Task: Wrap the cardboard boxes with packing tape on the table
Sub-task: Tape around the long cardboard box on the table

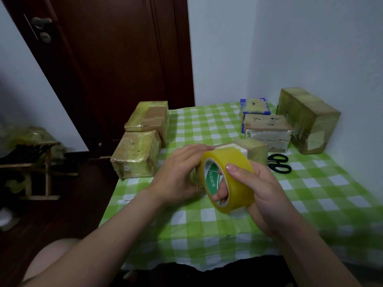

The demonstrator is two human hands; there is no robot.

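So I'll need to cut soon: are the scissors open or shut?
Shut, it seems: the black scissors lie flat on the table, handle loops side by side; blades hidden.

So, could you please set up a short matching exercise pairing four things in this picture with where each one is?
Things:
1. tape roll
2. scissors
3. blue-edged box
4. door handle

Places:
A. far end of the table, near the wall
B. upper left, on the dark door
C. in the right hand
D. flat on the checked cloth, right of the hands

Pairs: 1-C, 2-D, 3-A, 4-B
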